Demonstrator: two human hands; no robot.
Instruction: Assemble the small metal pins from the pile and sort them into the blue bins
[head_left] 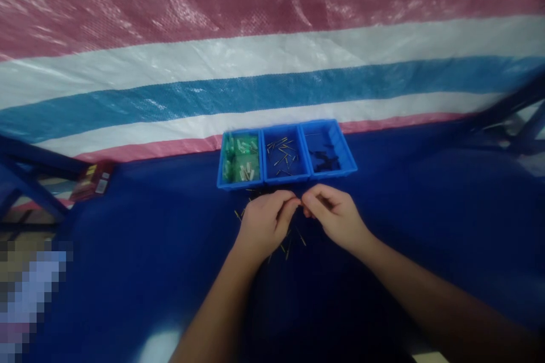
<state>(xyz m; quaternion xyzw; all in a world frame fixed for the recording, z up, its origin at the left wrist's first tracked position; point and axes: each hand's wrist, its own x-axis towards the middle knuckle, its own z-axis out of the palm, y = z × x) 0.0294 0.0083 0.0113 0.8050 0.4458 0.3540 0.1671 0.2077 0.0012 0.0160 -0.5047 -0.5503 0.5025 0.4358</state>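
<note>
My left hand (266, 221) and my right hand (334, 215) meet at their fingertips just in front of the blue bins. Both are closed in a pinch, and whatever lies between the fingers is too small to make out. Several thin metal pins (287, 249) lie on the dark blue table under and around my left hand. Beyond the hands, the left bin (219, 173) holds small clear and white pieces on green, the middle bin (286, 178) holds scattered thin pins, and the right bin (347, 150) holds dark pieces.
A red box (96, 180) sits at the table's far left edge. Behind the table (149, 232) hangs a striped sheet (272, 91) in red, white and blue. Dark blue frame bars (34, 164) stand at both sides. A pale object (159, 346) shows at the bottom.
</note>
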